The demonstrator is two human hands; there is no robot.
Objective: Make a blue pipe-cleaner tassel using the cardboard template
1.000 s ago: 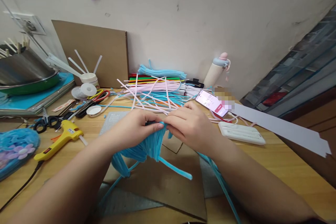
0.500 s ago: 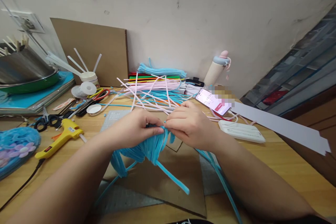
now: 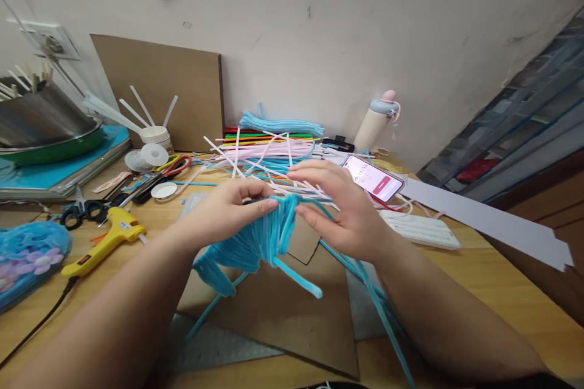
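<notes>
My left hand [image 3: 235, 206] pinches the upper edge of a piece made of looped blue pipe cleaners [image 3: 255, 240], holding it above the desk. Its loops hang down in a row, and one loose end sticks out toward the lower right. Beside the right end of the piece is my right hand [image 3: 340, 209], its thumb and fingers apart; whether the thumb tip touches the loops I cannot tell. Long blue pipe cleaners [image 3: 376, 298] trail from there under my right forearm. Below lies a brown cardboard sheet [image 3: 292, 316] on a grey cutting mat [image 3: 214, 346].
Pink, blue and other pipe cleaners [image 3: 274, 149] are piled at the back. A yellow glue gun [image 3: 107, 243], scissors [image 3: 82, 209] and a blue flowered piece [image 3: 34, 258] lie left. A phone [image 3: 371, 179], white power bank [image 3: 422, 230] and bottle [image 3: 376, 121] are on the right.
My right hand has let go of the blue pipe cleaner at the piece's right end and spread its fingers. The piece has risen slightly, still in my left hand.
</notes>
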